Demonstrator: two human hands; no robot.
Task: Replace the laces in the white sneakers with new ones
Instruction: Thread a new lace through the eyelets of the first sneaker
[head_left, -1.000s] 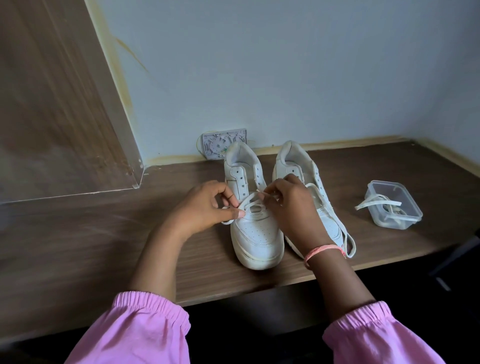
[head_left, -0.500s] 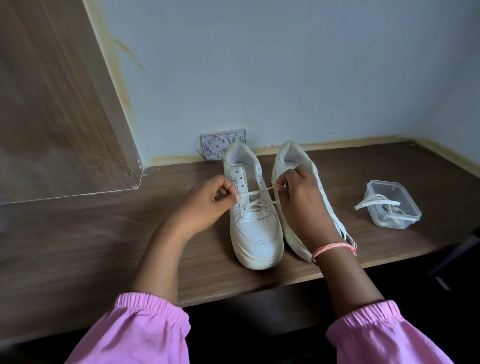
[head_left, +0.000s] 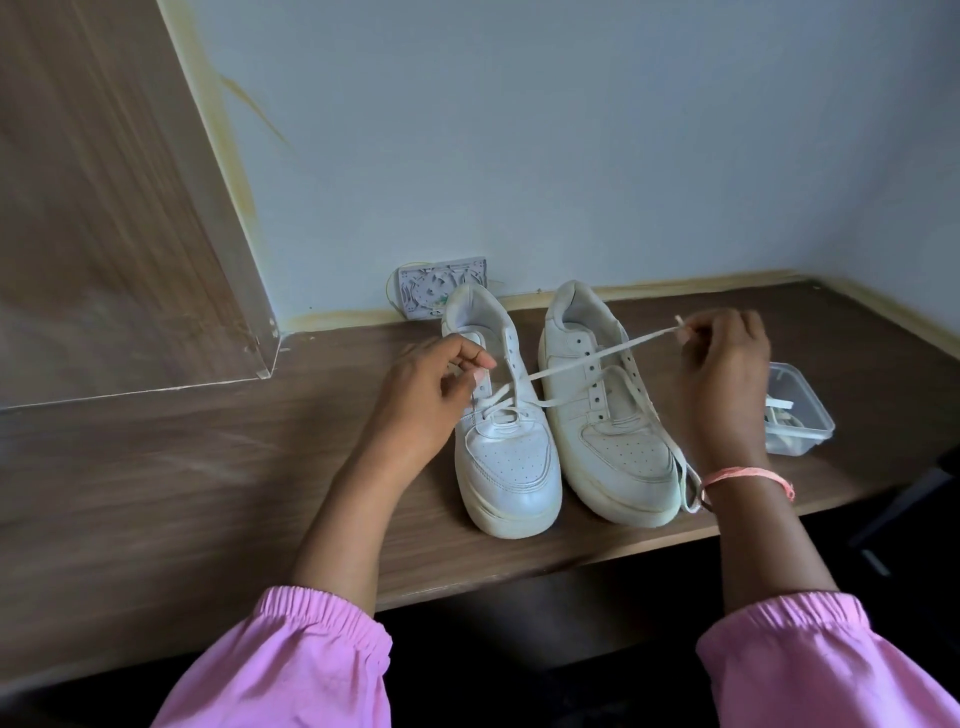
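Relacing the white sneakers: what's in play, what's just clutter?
In play:
left white leather sneaker
right white leather sneaker
flat white lace, pulled taut by right hand
left hand
clear plastic tub of laces

Clutter:
grey wall plate

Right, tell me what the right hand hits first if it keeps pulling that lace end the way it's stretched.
The right hand pinches the lace, stretched up and rightwards from the left sneaker. That way looks free over bare tabletop up to the wall, though depth is unclear. The plastic container sits nearer, off that line.
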